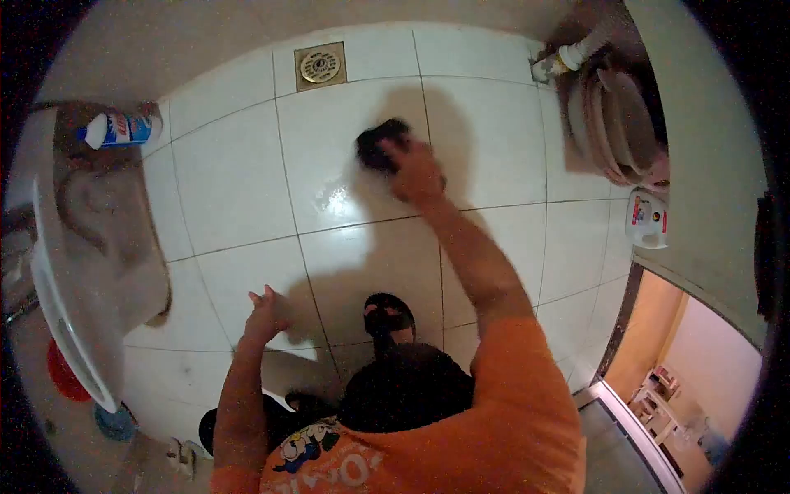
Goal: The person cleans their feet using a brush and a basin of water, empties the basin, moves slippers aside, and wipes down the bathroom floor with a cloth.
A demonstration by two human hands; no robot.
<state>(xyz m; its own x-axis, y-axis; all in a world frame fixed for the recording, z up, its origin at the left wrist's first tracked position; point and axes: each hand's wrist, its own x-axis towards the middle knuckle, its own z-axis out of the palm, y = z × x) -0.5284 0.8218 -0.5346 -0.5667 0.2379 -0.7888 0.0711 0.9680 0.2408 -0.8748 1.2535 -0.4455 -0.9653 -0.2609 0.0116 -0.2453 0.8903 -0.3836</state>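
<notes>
My right hand reaches forward and presses a dark, bunched cloth against the white tiled floor. Its fingers lie over the cloth, partly hiding it. A shiny wet-looking patch shows just left of the cloth. My left hand hovers at the lower left over the tiles, some fingers stretched out, holding nothing. A dark sandal on a foot stands between the two arms.
A square floor drain sits by the far wall. At left are a blue-and-white bottle, a white basin and a red tub. At right, stacked basins, a white jug and a doorway.
</notes>
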